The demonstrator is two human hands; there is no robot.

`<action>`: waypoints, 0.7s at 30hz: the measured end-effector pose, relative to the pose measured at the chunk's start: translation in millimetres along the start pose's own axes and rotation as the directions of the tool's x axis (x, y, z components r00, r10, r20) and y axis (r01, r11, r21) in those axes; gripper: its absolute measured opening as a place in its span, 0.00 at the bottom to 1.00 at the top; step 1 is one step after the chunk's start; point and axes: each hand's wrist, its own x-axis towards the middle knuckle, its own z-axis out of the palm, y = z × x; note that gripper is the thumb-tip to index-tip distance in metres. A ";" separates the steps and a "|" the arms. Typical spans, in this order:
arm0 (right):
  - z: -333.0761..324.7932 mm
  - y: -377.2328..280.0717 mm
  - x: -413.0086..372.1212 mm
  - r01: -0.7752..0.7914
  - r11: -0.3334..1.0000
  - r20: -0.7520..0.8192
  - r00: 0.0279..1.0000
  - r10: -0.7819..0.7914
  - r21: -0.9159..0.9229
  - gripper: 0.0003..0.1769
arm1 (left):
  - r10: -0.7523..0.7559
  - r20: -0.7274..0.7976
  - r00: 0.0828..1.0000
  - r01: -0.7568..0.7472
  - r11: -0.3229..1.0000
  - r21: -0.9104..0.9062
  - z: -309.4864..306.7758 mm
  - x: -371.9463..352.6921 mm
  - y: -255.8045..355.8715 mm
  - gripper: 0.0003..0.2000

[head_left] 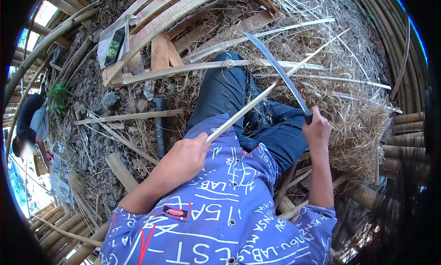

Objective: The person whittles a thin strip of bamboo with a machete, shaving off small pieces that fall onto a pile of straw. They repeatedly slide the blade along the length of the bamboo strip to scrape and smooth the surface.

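My left hand (183,159) grips the near end of a long thin bamboo strip (257,100) that runs up and to the right across my lap. My right hand (316,127) holds the handle of a long curved knife (275,67), whose blade crosses the strip about halfway along, near the raised knee of my dark trousers (225,90). I wear a blue printed shirt (220,214).
Bamboo shavings (358,122) are heaped on the right. Split bamboo slats (170,17) and wooden pieces lie at the top, with a phone in a plastic bag (114,44). Whole bamboo poles (404,145) ring the edges. Another person (30,122) sits at far left.
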 end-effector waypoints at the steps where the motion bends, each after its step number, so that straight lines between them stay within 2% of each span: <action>1: -1.9 0.9 -3.9 0.024 1.000 -0.020 1.000 -0.024 0.016 0.13 | -0.001 -0.002 1.000 0.001 1.000 -0.004 -0.8 0.8 -0.6 0.08; 2: -3.3 -3.8 -8.8 0.025 1.000 -0.018 1.000 -0.025 0.015 0.13 | 0.007 -0.022 1.000 -0.008 1.000 -0.012 -3.3 2.2 -2.1 0.08; 4: -6.5 -30.5 -22.0 0.154 0.958 -0.052 0.988 -0.145 0.242 0.14 | 0.008 -0.041 0.999 -0.009 1.000 -0.015 -7.1 4.6 -1.5 0.08; 6: -10.1 -62.3 -36.6 0.288 0.890 -0.089 0.957 -0.275 0.353 0.15 | 0.012 -0.059 0.998 -0.010 0.999 0.037 -9.9 3.6 2.9 0.07; 7: -16.0 -77.9 -41.4 0.364 0.854 -0.109 0.931 -0.349 0.372 0.16 | 0.003 -0.055 0.999 0.000 0.999 0.047 -9.7 2.0 4.3 0.07; 8: -17.7 -88.8 -43.4 0.388 0.844 -0.051 0.916 -0.399 0.370 0.17 | -0.001 -0.053 0.999 0.004 0.998 0.066 -8.9 0.9 6.0 0.07; 10: -13.3 -93.1 -35.7 0.411 0.862 -0.001 0.903 -0.430 0.297 0.17 | 0.001 -0.038 0.999 0.002 0.996 0.085 -6.9 -1.0 7.8 0.07; 13: -2.3 -63.7 -11.9 0.315 0.935 -0.007 0.948 -0.318 0.160 0.13 | -0.033 -0.037 0.999 0.035 0.997 0.062 -6.8 -0.2 7.2 0.07; 15: -3.3 -29.5 7.9 0.125 0.992 0.045 0.991 -0.125 0.004 0.08 | -0.011 -0.033 0.999 0.012 0.999 0.035 -4.2 -1.6 3.8 0.07; 16: -7.7 -12.9 17.6 -0.012 0.998 0.065 0.998 0.016 -0.066 0.09 | -0.010 -0.040 0.999 0.012 1.000 0.029 -2.3 -2.9 3.6 0.07; 19: -15.2 -1.4 14.7 0.051 0.996 0.019 0.999 -0.050 -0.067 0.11 | 0.034 -0.049 0.998 -0.031 0.998 0.052 -0.4 -0.1 5.9 0.07; 21: -17.0 -25.5 -1.3 0.052 0.996 0.034 0.998 -0.055 0.076 0.13 | -0.041 -0.033 0.999 0.041 0.999 -0.004 -7.2 3.0 6.7 0.08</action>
